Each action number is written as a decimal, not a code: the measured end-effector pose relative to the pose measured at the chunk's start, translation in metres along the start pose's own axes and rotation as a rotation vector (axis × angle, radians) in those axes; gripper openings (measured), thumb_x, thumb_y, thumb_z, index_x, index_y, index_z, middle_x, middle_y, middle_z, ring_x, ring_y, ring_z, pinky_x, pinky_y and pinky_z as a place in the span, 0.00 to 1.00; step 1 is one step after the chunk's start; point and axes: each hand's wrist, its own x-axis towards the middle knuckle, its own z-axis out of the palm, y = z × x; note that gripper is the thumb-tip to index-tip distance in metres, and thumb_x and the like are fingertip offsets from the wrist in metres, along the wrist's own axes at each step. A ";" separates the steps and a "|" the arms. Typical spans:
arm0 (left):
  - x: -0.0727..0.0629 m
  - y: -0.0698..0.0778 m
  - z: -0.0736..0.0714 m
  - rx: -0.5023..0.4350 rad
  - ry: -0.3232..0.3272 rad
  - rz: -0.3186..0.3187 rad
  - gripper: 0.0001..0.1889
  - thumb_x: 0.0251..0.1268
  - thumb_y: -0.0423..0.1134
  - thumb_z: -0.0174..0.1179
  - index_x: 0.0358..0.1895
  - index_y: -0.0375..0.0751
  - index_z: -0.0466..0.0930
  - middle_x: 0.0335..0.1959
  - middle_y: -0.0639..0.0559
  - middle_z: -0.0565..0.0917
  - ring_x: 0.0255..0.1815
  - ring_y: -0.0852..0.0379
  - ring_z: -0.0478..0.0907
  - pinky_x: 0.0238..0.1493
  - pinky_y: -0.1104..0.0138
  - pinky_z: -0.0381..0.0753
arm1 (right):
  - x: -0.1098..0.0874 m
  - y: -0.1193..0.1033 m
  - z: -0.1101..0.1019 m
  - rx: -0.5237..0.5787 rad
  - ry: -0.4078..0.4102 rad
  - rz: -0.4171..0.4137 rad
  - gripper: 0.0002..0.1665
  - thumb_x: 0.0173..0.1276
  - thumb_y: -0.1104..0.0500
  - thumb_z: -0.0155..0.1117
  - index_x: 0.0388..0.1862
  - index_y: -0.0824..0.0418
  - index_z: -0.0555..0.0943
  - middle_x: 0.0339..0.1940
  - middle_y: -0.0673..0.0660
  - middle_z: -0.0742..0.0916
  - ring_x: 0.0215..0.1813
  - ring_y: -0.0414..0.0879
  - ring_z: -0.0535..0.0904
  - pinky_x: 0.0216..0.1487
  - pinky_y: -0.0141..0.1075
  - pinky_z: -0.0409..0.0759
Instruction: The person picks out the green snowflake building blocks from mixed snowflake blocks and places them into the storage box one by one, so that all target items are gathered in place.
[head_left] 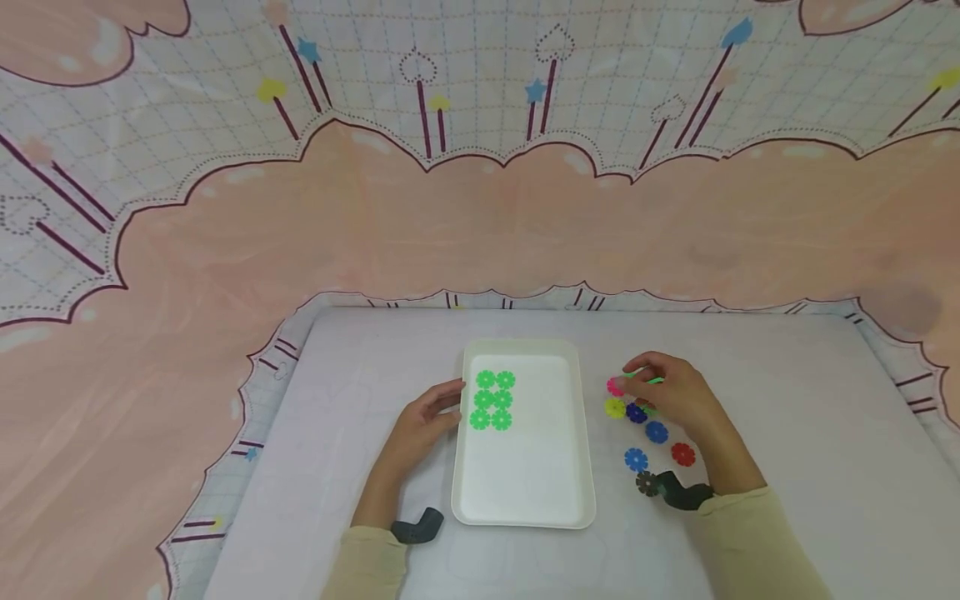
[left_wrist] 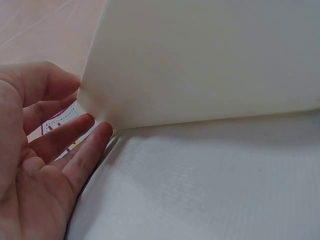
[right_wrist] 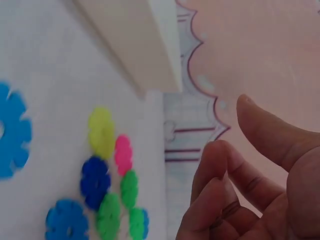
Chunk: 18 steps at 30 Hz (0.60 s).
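Observation:
A white tray [head_left: 525, 492] lies on the table, with several green snowflake discs [head_left: 482, 399] in paired rows at its upper left. My left hand [head_left: 420, 427] rests its fingertips against the tray's left side; in the left wrist view they touch the tray wall [left_wrist: 195, 65] near a corner. Over the loose discs right of the tray hovers my right hand [head_left: 678, 398], thumb and fingers apart with nothing between them in the right wrist view. Nearest it are a pink disc [head_left: 613, 387], a yellow disc [head_left: 615, 408] and green discs [right_wrist: 109, 215], partly hidden by the hand in the head view.
A dark blue disc [head_left: 636, 412], lighter blue discs [head_left: 636, 459], a red disc [head_left: 682, 454] and a dark disc [head_left: 645, 483] lie nearer the right sleeve [head_left: 757, 533]. Black wrist mounts [head_left: 420, 527] stick out at both cuffs. A patterned cloth [head_left: 465, 225] hangs behind the table.

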 end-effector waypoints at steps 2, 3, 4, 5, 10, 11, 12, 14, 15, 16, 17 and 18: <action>0.000 -0.001 0.000 0.003 0.003 0.003 0.24 0.69 0.36 0.64 0.67 0.54 0.78 0.67 0.52 0.81 0.70 0.50 0.76 0.71 0.53 0.74 | 0.001 0.009 -0.003 0.002 -0.008 0.014 0.30 0.68 0.42 0.70 0.60 0.59 0.79 0.48 0.62 0.85 0.43 0.50 0.84 0.46 0.38 0.88; 0.000 -0.001 0.000 0.002 0.004 0.004 0.24 0.68 0.36 0.64 0.67 0.54 0.78 0.67 0.51 0.81 0.70 0.50 0.76 0.71 0.52 0.74 | 0.001 0.014 -0.003 0.006 -0.010 0.024 0.30 0.68 0.42 0.70 0.60 0.60 0.79 0.47 0.62 0.84 0.43 0.49 0.85 0.45 0.37 0.87; 0.000 -0.001 0.000 0.001 0.006 0.004 0.24 0.68 0.36 0.64 0.67 0.54 0.78 0.67 0.52 0.81 0.70 0.51 0.76 0.71 0.52 0.73 | 0.002 0.018 -0.004 0.007 -0.012 0.034 0.31 0.68 0.42 0.70 0.59 0.61 0.79 0.47 0.62 0.84 0.42 0.49 0.85 0.45 0.35 0.87; 0.000 -0.002 0.000 0.001 0.007 0.002 0.24 0.68 0.37 0.64 0.67 0.54 0.78 0.66 0.52 0.81 0.70 0.51 0.76 0.71 0.51 0.73 | 0.002 0.023 -0.005 0.001 -0.008 0.044 0.31 0.68 0.42 0.70 0.59 0.62 0.80 0.46 0.62 0.84 0.42 0.49 0.85 0.43 0.34 0.86; -0.002 -0.001 0.000 -0.005 0.009 -0.013 0.24 0.68 0.37 0.65 0.67 0.54 0.78 0.67 0.52 0.81 0.71 0.50 0.76 0.73 0.49 0.72 | 0.001 0.043 -0.007 -0.075 0.034 0.092 0.31 0.67 0.42 0.71 0.56 0.64 0.81 0.43 0.61 0.84 0.44 0.51 0.80 0.38 0.32 0.80; -0.002 0.000 0.000 -0.006 0.007 -0.013 0.24 0.68 0.37 0.65 0.67 0.54 0.78 0.67 0.52 0.81 0.71 0.50 0.75 0.73 0.48 0.72 | 0.001 0.046 -0.008 -0.087 0.043 0.095 0.31 0.66 0.42 0.72 0.56 0.64 0.81 0.43 0.62 0.84 0.44 0.52 0.78 0.37 0.33 0.79; -0.003 0.000 0.000 -0.006 0.007 -0.012 0.24 0.68 0.37 0.65 0.67 0.54 0.78 0.67 0.52 0.80 0.71 0.50 0.75 0.73 0.48 0.72 | 0.000 0.048 -0.008 -0.098 0.049 0.099 0.31 0.66 0.43 0.72 0.56 0.65 0.81 0.42 0.62 0.84 0.45 0.53 0.77 0.36 0.33 0.77; -0.003 0.001 0.000 -0.003 0.009 -0.009 0.24 0.68 0.37 0.65 0.67 0.54 0.78 0.67 0.52 0.80 0.71 0.50 0.75 0.72 0.48 0.72 | 0.001 0.051 -0.008 -0.104 0.059 0.104 0.31 0.66 0.43 0.72 0.57 0.65 0.81 0.41 0.61 0.83 0.45 0.54 0.76 0.36 0.34 0.76; -0.003 0.002 0.001 -0.001 0.011 -0.008 0.24 0.68 0.37 0.65 0.67 0.55 0.78 0.67 0.52 0.80 0.71 0.51 0.75 0.72 0.48 0.72 | 0.001 0.053 -0.008 -0.102 0.064 0.106 0.31 0.66 0.44 0.73 0.57 0.65 0.81 0.41 0.61 0.83 0.45 0.54 0.76 0.36 0.34 0.76; -0.002 0.002 0.001 0.000 0.013 -0.007 0.24 0.68 0.37 0.65 0.67 0.55 0.78 0.67 0.52 0.80 0.71 0.51 0.75 0.72 0.49 0.72 | 0.001 0.054 -0.008 -0.098 0.067 0.105 0.31 0.66 0.45 0.73 0.57 0.65 0.81 0.40 0.60 0.83 0.44 0.53 0.75 0.36 0.34 0.75; -0.002 0.002 0.001 0.002 0.014 -0.007 0.24 0.68 0.37 0.65 0.67 0.55 0.78 0.67 0.53 0.80 0.71 0.51 0.75 0.72 0.49 0.73 | 0.001 0.055 -0.008 -0.093 0.068 0.103 0.30 0.66 0.45 0.73 0.57 0.65 0.81 0.39 0.60 0.83 0.43 0.53 0.75 0.36 0.34 0.75; -0.002 0.003 0.001 0.002 0.015 -0.009 0.24 0.68 0.37 0.65 0.67 0.55 0.78 0.67 0.53 0.80 0.71 0.51 0.76 0.72 0.49 0.73 | 0.001 0.055 -0.007 -0.087 0.070 0.103 0.30 0.65 0.46 0.74 0.57 0.65 0.81 0.38 0.59 0.83 0.43 0.52 0.75 0.36 0.34 0.76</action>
